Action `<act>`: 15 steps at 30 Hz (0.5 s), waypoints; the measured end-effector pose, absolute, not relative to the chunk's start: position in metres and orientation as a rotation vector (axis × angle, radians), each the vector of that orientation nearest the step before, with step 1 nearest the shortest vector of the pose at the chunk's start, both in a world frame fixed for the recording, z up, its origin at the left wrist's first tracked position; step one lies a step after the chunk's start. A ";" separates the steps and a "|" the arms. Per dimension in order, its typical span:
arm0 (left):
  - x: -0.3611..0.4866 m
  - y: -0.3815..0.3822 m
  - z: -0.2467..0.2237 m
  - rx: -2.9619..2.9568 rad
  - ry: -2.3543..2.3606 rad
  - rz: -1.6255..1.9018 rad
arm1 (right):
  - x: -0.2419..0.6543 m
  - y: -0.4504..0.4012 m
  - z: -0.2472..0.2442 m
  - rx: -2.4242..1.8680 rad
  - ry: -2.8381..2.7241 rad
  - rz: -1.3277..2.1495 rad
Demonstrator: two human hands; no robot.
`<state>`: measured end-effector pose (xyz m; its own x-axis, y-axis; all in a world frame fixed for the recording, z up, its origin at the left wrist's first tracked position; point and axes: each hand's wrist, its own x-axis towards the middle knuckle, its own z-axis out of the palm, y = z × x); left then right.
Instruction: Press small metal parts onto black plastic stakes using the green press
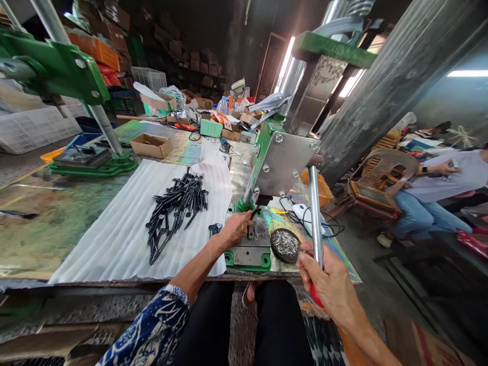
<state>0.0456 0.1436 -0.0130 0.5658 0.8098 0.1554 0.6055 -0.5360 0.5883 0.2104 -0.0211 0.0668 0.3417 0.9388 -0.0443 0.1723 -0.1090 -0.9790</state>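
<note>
My left hand (237,227) is at the base (249,256) of a green hand press (282,160), its fingers closed on a small black part (255,213) under the press head. My right hand (324,272) is wrapped round the lower end of the press's metal lever (315,218), whose red grip shows below the fingers. Between my hands sits a round dark dish (285,245) of small silver pins. Left of the press, a pile of black pointed parts (175,208) lies on a white foam sheet (110,229), with a few more black parts (215,230) near my left wrist.
A second green press (93,165) stands at the left. Behind the foam sheet are an open cardboard box (151,146) and a green box (211,128). A white device (308,218) with a black cable lies right of the press. Another person (438,178) sits at the far right.
</note>
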 end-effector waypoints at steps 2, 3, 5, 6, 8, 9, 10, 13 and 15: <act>0.045 0.143 -0.012 2.335 1.130 0.564 | 0.212 -0.022 0.064 -1.549 -1.048 0.895; 0.045 0.143 -0.012 2.338 1.135 0.555 | 0.213 -0.022 0.062 -1.553 -1.050 0.887; 0.045 0.143 -0.011 2.347 1.164 0.519 | 0.213 -0.022 0.061 -1.561 -1.042 0.876; 0.045 0.143 -0.010 2.357 1.178 0.497 | 0.213 -0.022 0.061 -1.563 -1.038 0.879; 0.046 0.144 -0.009 2.379 1.185 0.464 | 0.211 -0.022 0.063 -1.559 -1.027 0.882; 0.046 0.144 -0.008 2.384 1.181 0.455 | 0.209 -0.022 0.065 -1.554 -1.020 0.881; 0.047 0.143 -0.007 2.384 1.179 0.451 | 0.208 -0.023 0.067 -1.550 -1.012 0.879; 0.047 0.142 -0.007 2.374 1.189 0.435 | 0.206 -0.023 0.071 -1.546 -0.997 0.879; 0.047 0.140 -0.006 2.372 1.199 0.427 | 0.207 -0.024 0.069 -1.543 -0.996 0.892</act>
<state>0.0474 0.1400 -0.0062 0.5752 0.8148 0.0719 0.6771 -0.5236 0.5171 0.2069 -0.0237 0.0693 0.3767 0.9252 -0.0453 0.1460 -0.1076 -0.9834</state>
